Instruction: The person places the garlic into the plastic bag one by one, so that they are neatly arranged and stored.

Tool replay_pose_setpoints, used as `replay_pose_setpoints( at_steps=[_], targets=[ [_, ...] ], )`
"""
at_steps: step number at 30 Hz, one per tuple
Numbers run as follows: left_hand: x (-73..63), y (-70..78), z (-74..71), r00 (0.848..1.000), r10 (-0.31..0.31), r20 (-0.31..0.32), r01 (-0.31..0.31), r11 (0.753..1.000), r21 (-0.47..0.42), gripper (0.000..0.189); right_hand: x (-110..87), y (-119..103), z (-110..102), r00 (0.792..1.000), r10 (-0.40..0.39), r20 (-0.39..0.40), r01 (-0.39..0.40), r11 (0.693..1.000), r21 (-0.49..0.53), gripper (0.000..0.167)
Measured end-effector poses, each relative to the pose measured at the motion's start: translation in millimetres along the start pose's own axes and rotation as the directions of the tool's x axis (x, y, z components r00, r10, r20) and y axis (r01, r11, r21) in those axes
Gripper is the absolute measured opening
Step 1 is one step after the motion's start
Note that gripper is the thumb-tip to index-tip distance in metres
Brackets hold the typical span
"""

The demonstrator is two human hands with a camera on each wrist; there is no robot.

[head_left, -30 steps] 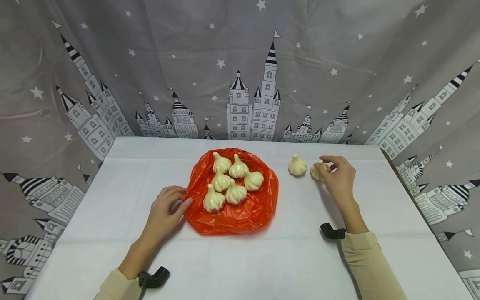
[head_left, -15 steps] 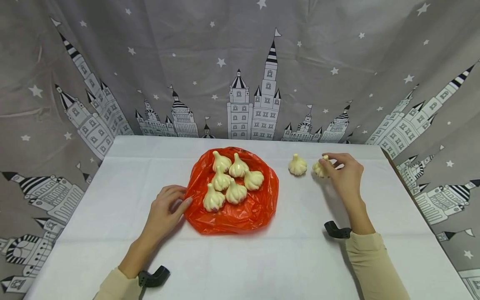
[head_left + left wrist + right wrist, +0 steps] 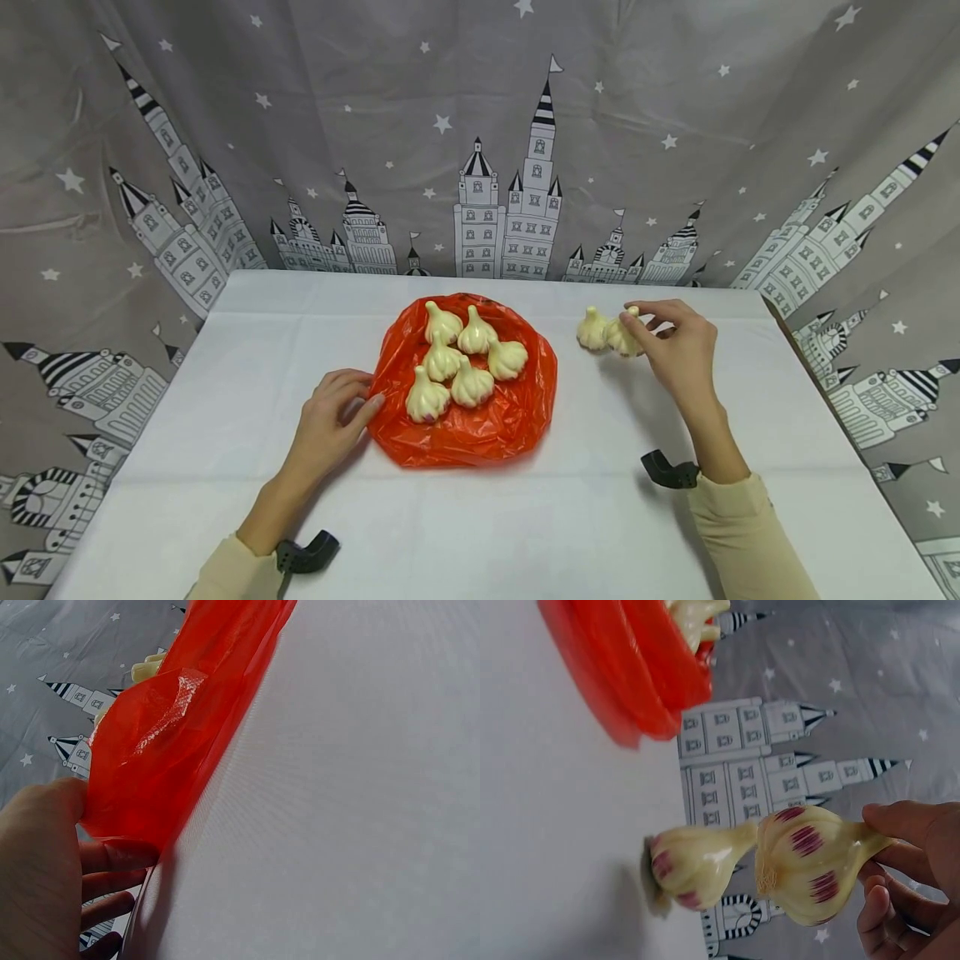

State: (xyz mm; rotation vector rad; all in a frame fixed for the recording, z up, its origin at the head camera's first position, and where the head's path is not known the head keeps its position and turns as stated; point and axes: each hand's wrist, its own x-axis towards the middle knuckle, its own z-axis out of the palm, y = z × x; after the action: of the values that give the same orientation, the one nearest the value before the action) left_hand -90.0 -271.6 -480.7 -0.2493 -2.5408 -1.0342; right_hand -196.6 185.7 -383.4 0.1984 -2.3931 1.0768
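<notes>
In the head view my right hand pinches a garlic bulb by its stem. The right wrist view shows this garlic bulb, purple-streaked, raised off the table with its root end toward the viewer's left. Another garlic bulb stands on the table just beside and behind it. On the left, my left hand holds the left rim of a red plastic bag, with thumb and forefinger at the film. Several garlic bulbs sit inside the rolled-open bag.
A white cloth covers the table. Behind it hangs a grey curtain printed with castles and stars. The table's right edge lies beyond my right arm. Black wrist mounts sit on both wrists.
My right hand first shifted slightly right with the garlic bulb, then came back left, bringing it up against the standing bulb in the head view. My left hand and the bag stayed put.
</notes>
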Motion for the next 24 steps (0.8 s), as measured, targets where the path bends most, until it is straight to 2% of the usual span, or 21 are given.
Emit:
replay_pose_setpoints(
  at_steps=[5, 10, 18, 24],
  targets=[
    [0.2, -1.0, 0.4, 1.000, 0.002, 0.002, -0.002, 1.000, -0.003, 0.009, -8.0, -19.9, 6.0, 0.998, -0.032, 0.063, 0.029, 0.999, 0.036, 0.017],
    [0.7, -1.4, 0.1, 1.000, 0.008, 0.000, -0.008, 1.000, -0.005, 0.009, -19.2, -42.6, 16.0, 0.983, -0.068, 0.168, 0.049, 0.993, 0.111, 0.018],
    [0.4, -1.9, -0.5, 1.000, 0.009, -0.007, -0.009, 1.000, -0.002, 0.009, -38.9, -71.4, 37.2, 0.929, -0.094, 0.357, 0.001, 0.968, 0.253, 0.017],
    [0.4, -2.0, -0.2, 1.000, 0.014, -0.007, -0.014, 1.000, -0.009, 0.010, -48.6, -77.4, 51.8, 0.901, -0.119, 0.416, -0.018, 0.950, 0.310, 0.013]
  ],
)
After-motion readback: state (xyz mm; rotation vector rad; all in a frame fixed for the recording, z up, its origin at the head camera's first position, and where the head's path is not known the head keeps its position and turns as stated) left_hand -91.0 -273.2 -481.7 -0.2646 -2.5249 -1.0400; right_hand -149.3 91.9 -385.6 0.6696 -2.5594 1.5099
